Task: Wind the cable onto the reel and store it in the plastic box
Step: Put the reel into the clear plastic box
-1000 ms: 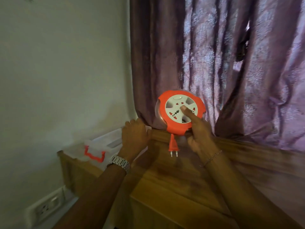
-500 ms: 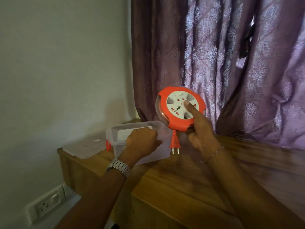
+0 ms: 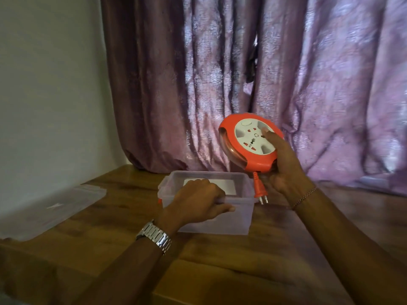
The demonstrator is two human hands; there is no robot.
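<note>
Head view:
Reel: held in the air by the right hand, tilted with its socket face toward the camera, above and just beyond the far right corner of the box.
Cable: judged fully wound, since only a short orange tail and the plug hang from the reel's lower edge, beside the box's right rim.
Right grip: closed around the reel's right edge, thumb laid across the white face, the other fingers hidden behind.
Left grip: the left hand is curled over the near rim of the box, fingers inside, thumb on the outer wall, so the box is held steady.
Box: open, clear, standing on the table toward its far edge, close to the curtain.
Lid: off, lying flat at the table's left edge, well apart from the box.
Key relation: the opening lies down and to the left of the reel; the right hand is the nearer one.
Next move, as judged: the reel would need to be tipped flat and lowered in, plug tucked.
</note>
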